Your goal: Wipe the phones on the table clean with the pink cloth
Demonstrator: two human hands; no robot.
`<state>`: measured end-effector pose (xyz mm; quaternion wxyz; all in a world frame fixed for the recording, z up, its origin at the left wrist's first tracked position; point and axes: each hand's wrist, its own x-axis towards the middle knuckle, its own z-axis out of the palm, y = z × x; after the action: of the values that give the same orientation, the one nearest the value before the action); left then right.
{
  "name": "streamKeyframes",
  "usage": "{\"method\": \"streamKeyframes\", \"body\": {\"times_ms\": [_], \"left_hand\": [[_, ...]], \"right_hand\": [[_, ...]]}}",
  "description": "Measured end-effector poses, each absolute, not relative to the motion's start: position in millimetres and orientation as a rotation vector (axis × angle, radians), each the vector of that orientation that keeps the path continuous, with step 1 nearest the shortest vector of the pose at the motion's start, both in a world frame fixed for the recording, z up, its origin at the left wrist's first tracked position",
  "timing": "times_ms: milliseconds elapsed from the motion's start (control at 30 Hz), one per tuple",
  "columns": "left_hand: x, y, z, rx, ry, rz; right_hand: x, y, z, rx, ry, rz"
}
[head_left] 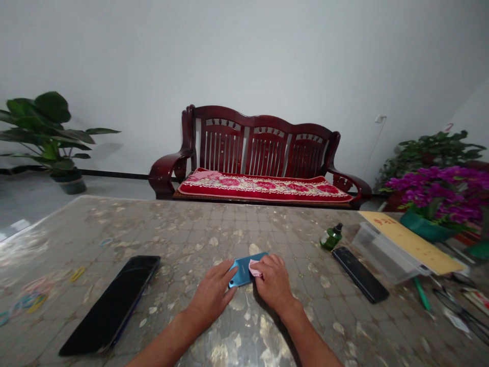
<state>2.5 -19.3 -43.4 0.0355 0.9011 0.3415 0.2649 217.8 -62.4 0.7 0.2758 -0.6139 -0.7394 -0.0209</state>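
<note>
A blue phone (241, 274) lies back side up on the patterned tablecloth (183, 244), in the middle of the head view. My left hand (215, 288) grips its left end, fingers over the far edge and thumb at the near edge. Bunched in my right hand (273, 280) is a small pink cloth (254, 268), pressed against the phone's back near its right end. Part of the phone's right end is hidden under that hand.
To the left lies a large black tablet (114, 306), with colourful rubber bands (34, 298) beyond it. On the right are a green bottle (331, 237), a black phone (360, 274), a clear plastic box (385, 252) and a pot of purple flowers (439, 199).
</note>
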Motion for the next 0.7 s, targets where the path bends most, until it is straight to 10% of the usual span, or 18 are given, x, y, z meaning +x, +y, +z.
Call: {"method": "streamKeyframes", "body": {"times_ms": [700], "left_hand": [[2,-19,-45,2.779,1.05,0.813]], "right_hand": [[226,-63,0,-1.772,-1.893,-0.121]]}}
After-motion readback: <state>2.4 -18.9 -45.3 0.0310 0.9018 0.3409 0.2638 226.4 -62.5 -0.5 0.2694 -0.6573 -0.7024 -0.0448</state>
